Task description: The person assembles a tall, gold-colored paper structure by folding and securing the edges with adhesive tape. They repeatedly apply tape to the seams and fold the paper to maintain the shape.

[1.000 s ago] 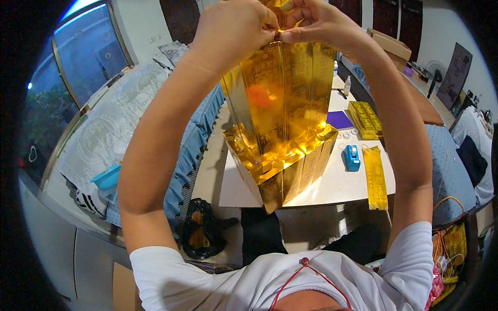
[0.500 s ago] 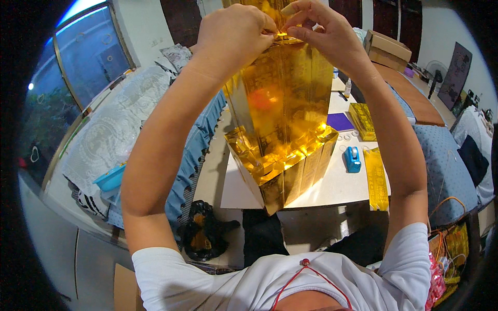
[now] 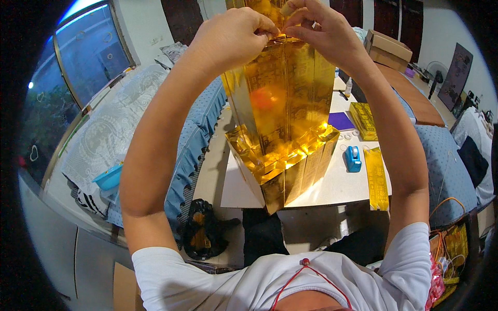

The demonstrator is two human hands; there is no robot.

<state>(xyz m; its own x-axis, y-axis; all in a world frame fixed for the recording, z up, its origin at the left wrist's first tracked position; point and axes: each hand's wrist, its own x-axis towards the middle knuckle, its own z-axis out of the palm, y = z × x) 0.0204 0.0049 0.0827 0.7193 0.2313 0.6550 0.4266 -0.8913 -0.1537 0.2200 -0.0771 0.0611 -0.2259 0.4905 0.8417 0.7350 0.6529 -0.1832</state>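
Note:
A tall tower of folded gold foil paper (image 3: pixel 282 103) stands upright on the white table, its wider base (image 3: pixel 303 173) edged with crumpled folds. Both my arms reach up to a ledge high on its front. My left hand (image 3: pixel 236 33) has its thumb and fingertips pinched on the gold foil edge there. Close beside it, my right hand (image 3: pixel 321 31) pinches the same edge between thumb and forefinger, its other fingers curled. The exact bit of foil between the fingertips is mostly hidden. The tower's top runs out of view behind my hands.
On the white table (image 3: pixel 241 192), right of the tower, are a blue tape dispenser (image 3: pixel 353 159), a gold paper strip (image 3: pixel 376 179), a gold paper stack (image 3: pixel 364 121), a purple pad (image 3: pixel 340 121) and a small bottle (image 3: pixel 348 87). A black bag (image 3: pixel 205 233) lies on the floor.
The tower leans or shifts very slightly. My left hand has moved a little down and right, and both hands stay pinched at the foil ledge.

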